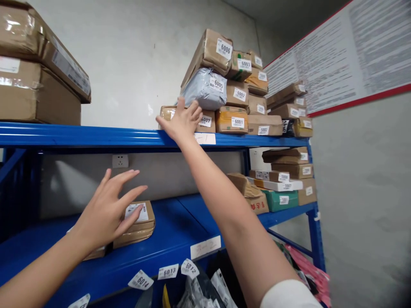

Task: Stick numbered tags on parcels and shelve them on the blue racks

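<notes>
Nearby, box 6007 [207, 124], contents hidden.

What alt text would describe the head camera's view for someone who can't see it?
A person's right hand, spread wide, is raised before numbered parcels on a blue upper shelf. The left hand, open and empty, is held before a labelled brown box on the lower shelf.

Wall notice [340, 55] illegible, partly out of frame

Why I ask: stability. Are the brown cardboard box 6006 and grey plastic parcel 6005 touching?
Touching: the head view shows the box resting on the parcel.
</notes>
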Available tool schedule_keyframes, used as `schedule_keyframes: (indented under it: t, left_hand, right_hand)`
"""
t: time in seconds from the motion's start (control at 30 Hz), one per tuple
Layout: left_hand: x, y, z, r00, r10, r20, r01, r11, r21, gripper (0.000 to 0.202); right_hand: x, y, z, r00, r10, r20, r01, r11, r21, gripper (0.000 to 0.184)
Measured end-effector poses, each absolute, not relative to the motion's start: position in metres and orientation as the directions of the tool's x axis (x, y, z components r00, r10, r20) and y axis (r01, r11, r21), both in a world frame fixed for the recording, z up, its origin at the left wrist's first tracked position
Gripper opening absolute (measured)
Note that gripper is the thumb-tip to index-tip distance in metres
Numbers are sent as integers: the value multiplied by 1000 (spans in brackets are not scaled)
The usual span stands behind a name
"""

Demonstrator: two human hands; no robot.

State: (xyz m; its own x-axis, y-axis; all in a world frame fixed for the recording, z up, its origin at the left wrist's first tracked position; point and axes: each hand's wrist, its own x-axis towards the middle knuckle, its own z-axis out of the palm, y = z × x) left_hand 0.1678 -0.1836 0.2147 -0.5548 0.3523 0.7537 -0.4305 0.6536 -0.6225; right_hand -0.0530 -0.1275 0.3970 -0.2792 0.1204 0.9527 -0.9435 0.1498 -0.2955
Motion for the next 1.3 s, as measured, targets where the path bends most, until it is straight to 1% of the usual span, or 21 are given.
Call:
schedule_keyframes:
  t: [0.07,0.1,0.13,0.17,0.27,0.3,0.4,0.47,0.57,0.73,0.77,0.83,0.93,1.03,1.07,1.1,1.13,1.17,1.23,1.27,1.3]
  left_hand:
    - [178,-184,209,-571,335,749,-432,654,-622,37]
    - [183,-183,207,-573,331,749,-433,654,-621,37]
    - [187,-183,205,-571,328,753,-438,654,-617,37]
    - [191,-182,204,-568,322,757,-445,654,-612,37]
    - [200,-179,202,-556,293,777,-476,654,-588,37]
    - [203,-179,201,-556,281,782,-485,655,-580,37]
    - [209,-178,198,-553,255,793,-498,662,-560,38]
    - [212,-179,196,-551,236,800,-504,671,-544,37]
    - [214,-184,194,-537,226,813,-511,680,-526,35]
    - [210,-181,194,-523,294,800,-534,619,-576,36]
    - [209,-180,196,-526,297,797,-540,608,-582,36]
    - [211,-181,201,-525,268,808,-564,602,-565,35]
    - [222,-187,215,-490,209,846,-631,585,-510,32]
    - [244,-196,245,-392,186,901,-711,560,-425,35]
    - [252,-199,259,-340,181,923,-739,556,-381,39]
    - [259,-202,276,-281,176,944,-764,554,-331,44]
    - [265,-205,296,-216,169,962,-787,553,-274,51]
    - [269,-206,318,-148,160,976,-806,552,-213,57]
    - [272,-207,368,6,98,995,-844,534,-48,72]
    - [272,-206,394,82,38,996,-865,499,53,82]
    - [271,-204,420,162,-21,986,-883,443,155,91]
  right_hand:
    - [-68,-110,414,-211,247,946,-952,168,-256,80]
    - [-77,-100,425,-202,300,932,-951,166,-260,78]
    - [-88,-90,438,-209,325,922,-950,158,-271,77]
    - [-99,-81,451,-237,313,920,-947,137,-290,78]
    - [-125,-68,481,-309,154,938,-940,98,-326,88]
    - [-130,-68,487,-312,122,942,-942,92,-324,91]
    - [-138,-73,493,-312,139,940,-943,72,-324,95]
    - [-139,-76,494,-317,151,936,-942,65,-329,91]
    - [-139,-77,495,-336,126,933,-934,84,-348,84]
    - [-139,-76,498,-347,93,933,-933,66,-353,85]
    - [-142,-78,500,-346,99,933,-933,67,-353,86]
    - [-153,-85,503,-308,158,938,-948,32,-317,90]
    - [-175,-99,508,-216,268,939,-976,-40,-213,95]
    - [-183,-107,497,-153,408,900,-988,-77,-133,87]
    - [-179,-106,488,-103,471,876,-994,-68,-80,82]
    - [-171,-104,477,-28,539,842,-999,-46,-4,77]
    - [-159,-102,464,79,586,806,-995,-5,101,70]
    - [-145,-100,449,205,622,756,-972,36,234,63]
    - [-113,-99,419,439,616,654,-865,92,494,53]
    - [-99,-102,405,547,574,610,-792,118,599,47]
    - [-86,-106,392,632,429,645,-745,107,659,43]
